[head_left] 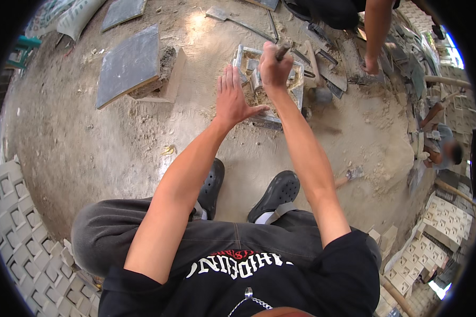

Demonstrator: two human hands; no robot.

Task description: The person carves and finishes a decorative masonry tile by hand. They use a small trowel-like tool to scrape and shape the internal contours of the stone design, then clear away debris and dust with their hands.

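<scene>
A square metal mould frame (pixel 300 92) lies on the ground ahead of me, with sandy mix and grey pieces inside it. My left hand (pixel 231 99) rests on its left side, fingers stretched out and thumb spread along the near edge. Above the frame, my right hand (pixel 275 67) is wrapped round a dark-handled tool (pixel 282 51). The handle's end pokes out above the fist. A greyish part below the fist may belong to this tool, but my hand hides how they join.
A trowel (pixel 335 89) and other hand tools lie right of the frame. A slate-coloured board (pixel 129 68) tops a block to the left. Another person's arm (pixel 376 37) reaches down at upper right. Patterned pale blocks (pixel 16 211) stand at far left; more are at right.
</scene>
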